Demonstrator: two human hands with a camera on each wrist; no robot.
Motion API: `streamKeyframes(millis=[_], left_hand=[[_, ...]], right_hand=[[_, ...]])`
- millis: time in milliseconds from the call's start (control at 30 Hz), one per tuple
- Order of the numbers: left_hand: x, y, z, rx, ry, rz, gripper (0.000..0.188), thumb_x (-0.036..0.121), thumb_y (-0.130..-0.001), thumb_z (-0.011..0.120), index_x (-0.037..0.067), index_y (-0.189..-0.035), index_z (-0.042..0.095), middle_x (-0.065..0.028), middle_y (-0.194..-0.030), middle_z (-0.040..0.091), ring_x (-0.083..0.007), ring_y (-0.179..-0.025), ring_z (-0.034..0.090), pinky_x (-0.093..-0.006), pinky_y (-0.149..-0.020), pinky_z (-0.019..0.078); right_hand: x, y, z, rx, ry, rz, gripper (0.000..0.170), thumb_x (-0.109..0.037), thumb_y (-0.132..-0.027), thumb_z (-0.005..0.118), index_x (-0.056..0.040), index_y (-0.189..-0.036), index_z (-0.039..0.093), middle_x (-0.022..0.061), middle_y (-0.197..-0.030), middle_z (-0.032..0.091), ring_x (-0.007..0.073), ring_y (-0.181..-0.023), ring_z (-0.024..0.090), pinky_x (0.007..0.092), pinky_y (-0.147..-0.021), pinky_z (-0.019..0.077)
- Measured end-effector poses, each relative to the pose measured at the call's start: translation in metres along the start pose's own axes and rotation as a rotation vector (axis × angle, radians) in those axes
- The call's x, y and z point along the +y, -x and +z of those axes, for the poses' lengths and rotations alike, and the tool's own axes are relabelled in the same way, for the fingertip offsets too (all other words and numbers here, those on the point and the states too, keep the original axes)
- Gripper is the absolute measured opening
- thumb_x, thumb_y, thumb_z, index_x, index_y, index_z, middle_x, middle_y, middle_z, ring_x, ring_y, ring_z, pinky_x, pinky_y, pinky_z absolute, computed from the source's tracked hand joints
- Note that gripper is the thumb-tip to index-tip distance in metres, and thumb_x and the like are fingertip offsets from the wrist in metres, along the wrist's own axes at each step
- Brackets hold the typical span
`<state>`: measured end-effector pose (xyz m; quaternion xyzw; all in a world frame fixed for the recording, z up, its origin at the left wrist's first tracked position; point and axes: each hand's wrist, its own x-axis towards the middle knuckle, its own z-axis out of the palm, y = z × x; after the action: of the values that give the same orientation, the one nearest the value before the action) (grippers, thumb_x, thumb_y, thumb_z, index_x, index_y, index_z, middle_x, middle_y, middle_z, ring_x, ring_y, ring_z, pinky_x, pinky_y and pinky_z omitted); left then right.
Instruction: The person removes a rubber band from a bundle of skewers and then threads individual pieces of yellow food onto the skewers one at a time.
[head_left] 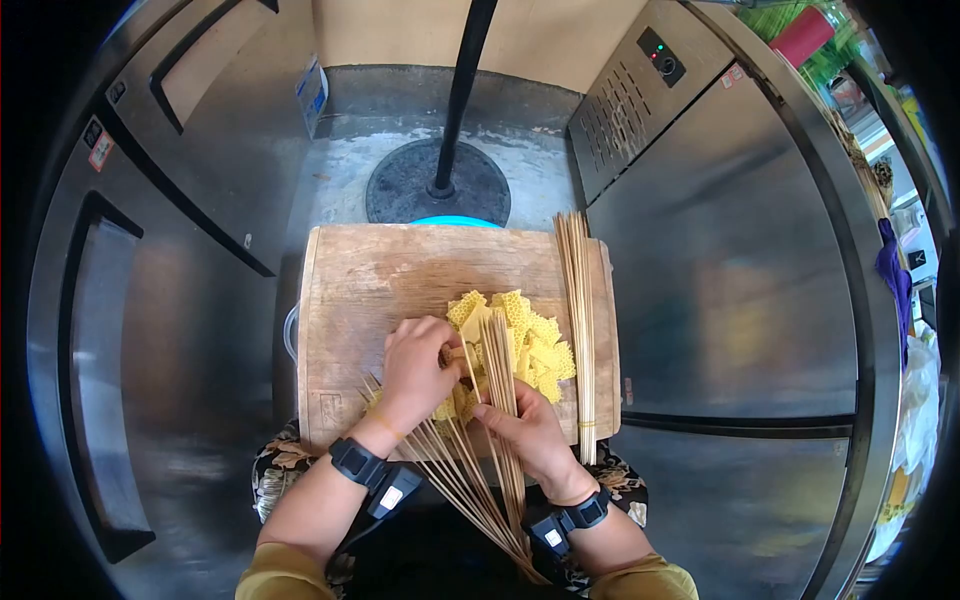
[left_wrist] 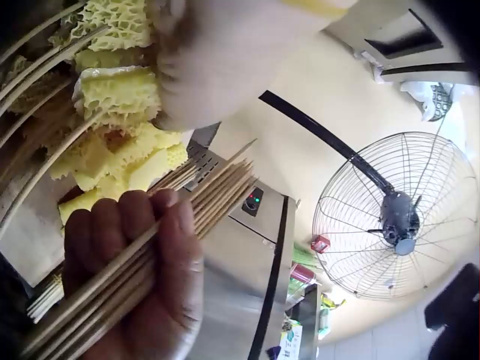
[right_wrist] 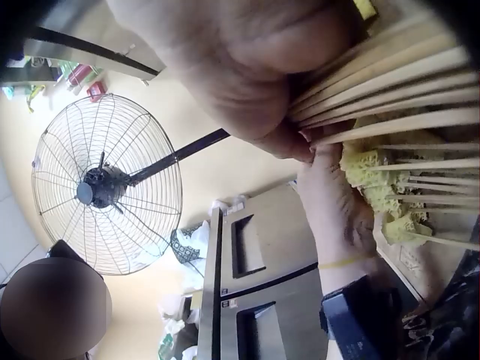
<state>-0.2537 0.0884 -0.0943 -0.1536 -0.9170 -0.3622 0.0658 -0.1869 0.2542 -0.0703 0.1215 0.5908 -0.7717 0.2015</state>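
My right hand (head_left: 528, 432) grips a bundle of thin wooden sticks (head_left: 508, 460) that stands upright over the board; the right wrist view shows the fingers round the sticks (right_wrist: 390, 82). Beside it my left hand (head_left: 418, 362) has its fingers curled near a single stick at the bundle's left; what they pinch is hidden. Yellow honeycomb-textured pieces (head_left: 545, 355) lie heaped behind and right of the hands. Under my left wrist, several sticks (head_left: 440, 462) fan out, with yellow pieces at their far ends, also seen in the left wrist view as threaded pieces (left_wrist: 120, 90).
The wooden cutting board (head_left: 370, 270) holds another long bundle of sticks (head_left: 578, 330) along its right edge. Steel cabinets (head_left: 740, 260) stand on both sides. Beyond the board is a black pole (head_left: 462, 100) on a round base (head_left: 400, 185). A wire fan (left_wrist: 397, 217) shows in the wrist views.
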Motion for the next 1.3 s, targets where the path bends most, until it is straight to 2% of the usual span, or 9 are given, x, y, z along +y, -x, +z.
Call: streamKeyframes(millis=[33,133,267,467,767,867,967,1067,1300], left_hand=[[0.001,-0.001,-0.002,0.043,0.061,0.022,0.018,0.007,-0.076,0.068,0.005,-0.090,0.057,-0.0072,-0.091,0.059,-0.0235,-0.086,0.059,-0.0346,-0.076,0.0476],[-0.001,-0.003,-0.004,0.034,0.828,-0.170,0.016,-0.002,-0.082,0.060,0.004,-0.094,0.052,-0.0045,-0.094,0.062,-0.0127,-0.089,0.059,-0.0258,-0.075,0.0462],[-0.009,-0.007,-0.017,-0.053,1.057,-0.315,0.015,-0.004,-0.091,0.052,0.004,-0.103,0.048,-0.0082,-0.101,0.065,-0.0109,-0.093,0.061,-0.0222,-0.081,0.0471],[-0.005,-0.011,-0.032,-0.012,1.163,-0.446,0.019,0.005,-0.092,0.055,0.004,-0.110,0.049,-0.0123,-0.106,0.065,-0.0147,-0.095,0.063,-0.0268,-0.081,0.0511],[-0.002,-0.011,-0.032,0.079,1.239,-0.398,0.021,0.004,-0.091,0.056,0.004,-0.110,0.048,-0.0144,-0.106,0.065,-0.0174,-0.094,0.064,-0.0288,-0.083,0.0517],[-0.001,-0.009,-0.032,0.050,1.196,-0.354,0.021,0.002,-0.090,0.056,0.004,-0.109,0.048,-0.0140,-0.105,0.066,-0.0162,-0.095,0.064,-0.0271,-0.084,0.0510],[0.003,-0.004,-0.031,0.030,1.123,-0.337,0.019,0.002,-0.088,0.062,0.001,-0.105,0.054,-0.0072,-0.098,0.067,-0.0065,-0.089,0.059,-0.0206,-0.075,0.0481],[0.009,0.001,-0.031,-0.013,0.966,-0.308,0.018,0.001,-0.087,0.064,0.001,-0.103,0.056,-0.0040,-0.094,0.067,-0.0030,-0.081,0.056,-0.0186,-0.070,0.0458],[0.015,0.002,-0.032,0.096,0.893,-0.267,0.027,0.003,-0.088,0.063,0.002,-0.114,0.060,-0.0024,-0.095,0.067,-0.0005,-0.073,0.051,-0.0171,-0.064,0.0433]], right_hand=[[0.000,0.000,0.000,-0.001,-0.035,0.008,0.013,-0.008,-0.086,0.067,-0.0043,-0.096,0.060,-0.0035,-0.083,0.057,0.0026,-0.073,0.050,0.0169,-0.065,0.0417],[0.003,-0.001,0.000,-0.004,-0.095,0.025,0.013,-0.007,-0.085,0.068,-0.0053,-0.095,0.060,-0.0045,-0.080,0.057,0.0019,-0.066,0.048,0.0160,-0.058,0.0395],[0.003,-0.003,0.003,-0.012,-0.131,0.036,0.013,-0.005,-0.085,0.067,-0.0065,-0.094,0.058,-0.0051,-0.078,0.056,0.0020,-0.063,0.047,0.0158,-0.054,0.0378],[0.000,-0.003,0.006,-0.039,-0.099,0.086,0.015,-0.001,-0.084,0.067,-0.0068,-0.094,0.057,-0.0045,-0.079,0.056,0.0026,-0.066,0.050,0.0155,-0.055,0.0396],[0.002,-0.005,0.009,-0.024,-0.029,0.099,0.014,-0.001,-0.085,0.066,-0.0068,-0.094,0.057,-0.0038,-0.080,0.057,0.0035,-0.068,0.051,0.0168,-0.059,0.0418],[0.004,-0.007,0.008,-0.021,0.009,0.076,0.015,-0.001,-0.085,0.067,-0.0067,-0.094,0.057,-0.0036,-0.080,0.057,0.0038,-0.069,0.051,0.0170,-0.061,0.0424],[0.003,-0.007,0.007,-0.010,0.009,0.071,0.015,-0.001,-0.084,0.067,-0.0066,-0.094,0.057,-0.0035,-0.080,0.058,0.0037,-0.069,0.051,0.0169,-0.061,0.0423],[0.005,-0.009,0.008,0.005,-0.005,0.059,0.014,-0.002,-0.084,0.067,-0.0067,-0.093,0.057,-0.0038,-0.080,0.057,0.0031,-0.067,0.050,0.0166,-0.059,0.0414],[-0.001,-0.005,0.008,-0.024,0.008,0.075,0.010,-0.003,-0.085,0.067,-0.0059,-0.090,0.059,-0.0045,-0.076,0.057,0.0019,-0.062,0.048,0.0158,-0.054,0.0381]])
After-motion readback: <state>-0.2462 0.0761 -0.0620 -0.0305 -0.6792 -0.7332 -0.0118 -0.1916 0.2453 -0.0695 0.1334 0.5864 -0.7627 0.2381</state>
